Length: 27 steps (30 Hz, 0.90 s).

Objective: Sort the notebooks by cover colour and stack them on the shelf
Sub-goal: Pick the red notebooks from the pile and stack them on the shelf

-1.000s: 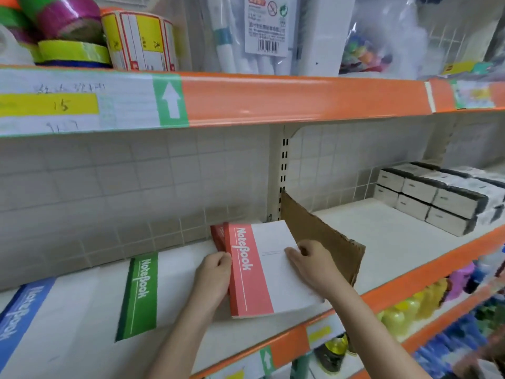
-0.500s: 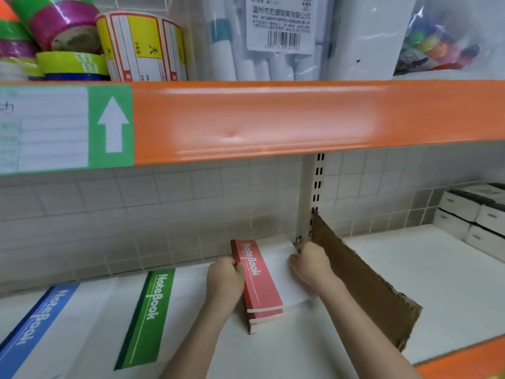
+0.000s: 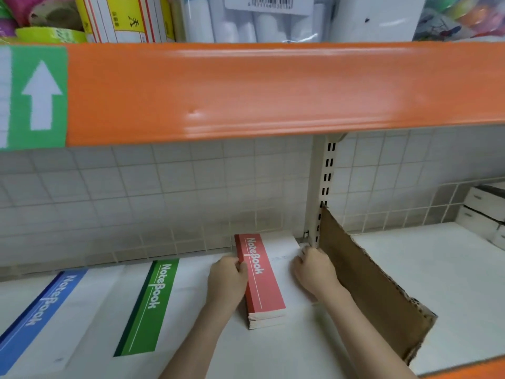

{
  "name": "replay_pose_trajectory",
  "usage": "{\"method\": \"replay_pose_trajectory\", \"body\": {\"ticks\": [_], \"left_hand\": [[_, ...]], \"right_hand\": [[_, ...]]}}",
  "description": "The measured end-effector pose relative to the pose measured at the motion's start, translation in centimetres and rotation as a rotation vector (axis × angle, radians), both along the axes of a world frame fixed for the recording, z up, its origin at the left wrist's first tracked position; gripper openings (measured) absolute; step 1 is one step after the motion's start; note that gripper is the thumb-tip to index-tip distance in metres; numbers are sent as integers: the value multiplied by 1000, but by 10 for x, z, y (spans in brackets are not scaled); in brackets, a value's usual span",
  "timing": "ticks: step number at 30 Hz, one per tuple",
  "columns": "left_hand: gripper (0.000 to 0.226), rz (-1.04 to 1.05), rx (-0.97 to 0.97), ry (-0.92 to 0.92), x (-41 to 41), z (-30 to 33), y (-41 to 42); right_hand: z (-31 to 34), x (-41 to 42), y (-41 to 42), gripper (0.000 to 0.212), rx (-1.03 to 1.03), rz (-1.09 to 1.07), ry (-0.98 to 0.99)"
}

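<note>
Red notebooks [image 3: 263, 280]: small flat stack, red spine band lettered "NoteBook", white covers; far end near the tiled back wall, on the white shelf [image 3: 426, 274]
Green notebook [image 3: 153, 305]: flat, green band, white cover; left of the red stack
Blue notebook [image 3: 35, 315]: flat, blue band; leftmost, partly cut off by the frame edge

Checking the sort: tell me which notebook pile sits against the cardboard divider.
The red notebooks, between both hands; the green notebook and blue notebook lie further left.
</note>
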<state>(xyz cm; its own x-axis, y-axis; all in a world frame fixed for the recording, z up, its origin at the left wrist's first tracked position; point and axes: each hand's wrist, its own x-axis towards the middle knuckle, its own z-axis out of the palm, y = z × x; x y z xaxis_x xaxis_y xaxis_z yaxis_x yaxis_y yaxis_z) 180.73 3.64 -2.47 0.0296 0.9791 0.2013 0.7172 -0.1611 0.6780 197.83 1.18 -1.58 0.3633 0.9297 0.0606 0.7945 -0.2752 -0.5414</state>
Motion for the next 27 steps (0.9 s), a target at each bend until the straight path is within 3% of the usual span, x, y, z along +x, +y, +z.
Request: {"method": "replay_pose_trajectory", "body": {"ticks": [5, 11, 17, 21, 24, 27], "left_hand": [[36, 25, 58, -63, 3, -8, -3], [43, 22, 61, -121, 4, -13, -2], [46, 49, 81, -106, 7, -14, -4], [44, 31, 45, -109, 5, -13, -4], [41, 10, -8, -90, 2, -9, -7], [30, 14, 0, -107, -8, -6, -13]], "right_hand": [[3, 3, 4, 13, -62, 45, 90], [4, 1, 4, 26, -83, 52, 132], [5, -1, 4, 24, -78, 57, 107], [4, -4, 2, 17, -60, 51, 83], [6, -8, 0, 25, -55, 41, 35], [11, -19, -4, 39, 20, -12, -139]]}}
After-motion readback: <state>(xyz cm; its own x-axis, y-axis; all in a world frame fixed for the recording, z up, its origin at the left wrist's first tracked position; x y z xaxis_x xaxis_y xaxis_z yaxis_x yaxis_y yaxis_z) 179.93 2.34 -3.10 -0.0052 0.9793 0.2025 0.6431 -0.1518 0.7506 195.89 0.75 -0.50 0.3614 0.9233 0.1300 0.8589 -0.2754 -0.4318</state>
